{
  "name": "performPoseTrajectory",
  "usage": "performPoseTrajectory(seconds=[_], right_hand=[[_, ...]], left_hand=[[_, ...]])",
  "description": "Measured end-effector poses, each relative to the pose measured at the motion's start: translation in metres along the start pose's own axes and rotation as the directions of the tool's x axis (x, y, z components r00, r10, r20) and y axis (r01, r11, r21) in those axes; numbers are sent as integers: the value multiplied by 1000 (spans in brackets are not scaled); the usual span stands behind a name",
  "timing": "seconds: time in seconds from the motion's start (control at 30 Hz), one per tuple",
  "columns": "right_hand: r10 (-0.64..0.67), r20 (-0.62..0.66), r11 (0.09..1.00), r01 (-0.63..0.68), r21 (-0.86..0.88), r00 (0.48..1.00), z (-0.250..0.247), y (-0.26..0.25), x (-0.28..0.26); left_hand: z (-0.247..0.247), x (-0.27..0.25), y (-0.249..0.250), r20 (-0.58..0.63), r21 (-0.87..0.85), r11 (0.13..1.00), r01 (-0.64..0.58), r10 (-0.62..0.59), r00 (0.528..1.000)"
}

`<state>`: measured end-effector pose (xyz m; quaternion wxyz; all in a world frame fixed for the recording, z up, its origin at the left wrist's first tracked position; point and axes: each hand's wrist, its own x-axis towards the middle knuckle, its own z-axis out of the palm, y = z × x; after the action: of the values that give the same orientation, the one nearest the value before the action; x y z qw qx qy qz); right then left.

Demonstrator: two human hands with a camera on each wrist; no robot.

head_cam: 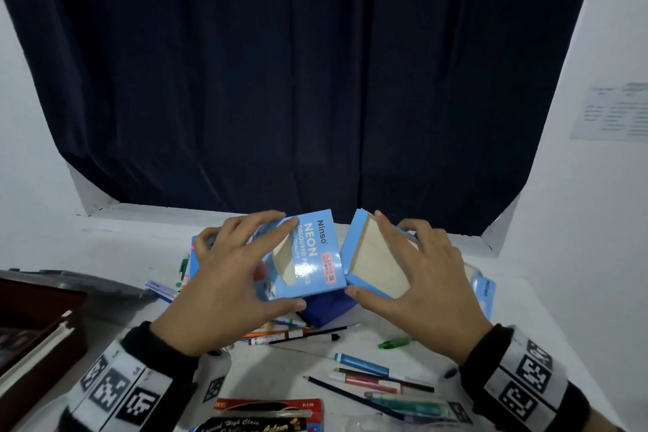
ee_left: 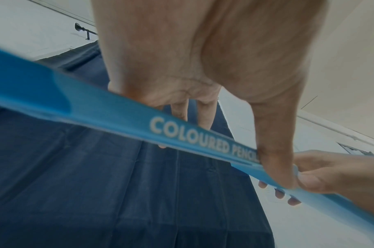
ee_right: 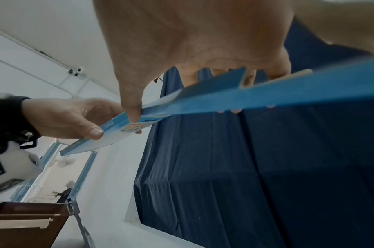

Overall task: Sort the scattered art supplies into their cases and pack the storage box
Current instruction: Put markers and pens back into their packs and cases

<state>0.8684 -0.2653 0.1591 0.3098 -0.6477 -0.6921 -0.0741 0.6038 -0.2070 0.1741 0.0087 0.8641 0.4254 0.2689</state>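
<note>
Above the white table [head_cam: 526,319] I hold the two parts of a light blue "Ninso NEON coloured pencils" box side by side. My left hand [head_cam: 228,277] grips the printed outer sleeve [head_cam: 312,256], fingers over its top and thumb at its near edge. My right hand [head_cam: 420,277] grips the inner tray [head_cam: 378,259], blue-rimmed, beige inside and holding nothing. The near corners of the two parts touch. In the left wrist view my left hand [ee_left: 202,67] pinches the sleeve's edge [ee_left: 118,114]. The right wrist view shows my right hand [ee_right: 202,42] on the tray [ee_right: 266,99].
A dark brown storage box [head_cam: 38,333] stands open at the left edge. Several loose pens and pencils [head_cam: 371,379], a green marker [head_cam: 394,343], a dark blue pouch [head_cam: 329,309] and a red pencil pack [head_cam: 270,414] lie below my hands. A dark curtain [head_cam: 315,81] hangs behind.
</note>
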Motion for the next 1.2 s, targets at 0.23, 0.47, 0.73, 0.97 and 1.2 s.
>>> performPoseTrajectory(seconds=[0.23,0.47,0.73,0.97,1.2], right_hand=[[-121,134,970,145,-193,984,-9,-2,-7],[-175,218,952,221,-213,960,-13,8,-10],[-160,217,958,205,-201,963,-18,12,-16],[-149,268,960,204,-191,952,-21,9,-23],[-147,272,957,207,-205,951,-20,9,-27]], left_hand=[[4,-3,5,43,27,997,-74,73,996],[10,-3,4,68,0,996,-85,85,994],[15,-4,2,53,-134,987,-87,95,994],[13,-6,5,61,-132,988,-77,86,994],[13,-12,10,82,-97,991,-92,100,992]])
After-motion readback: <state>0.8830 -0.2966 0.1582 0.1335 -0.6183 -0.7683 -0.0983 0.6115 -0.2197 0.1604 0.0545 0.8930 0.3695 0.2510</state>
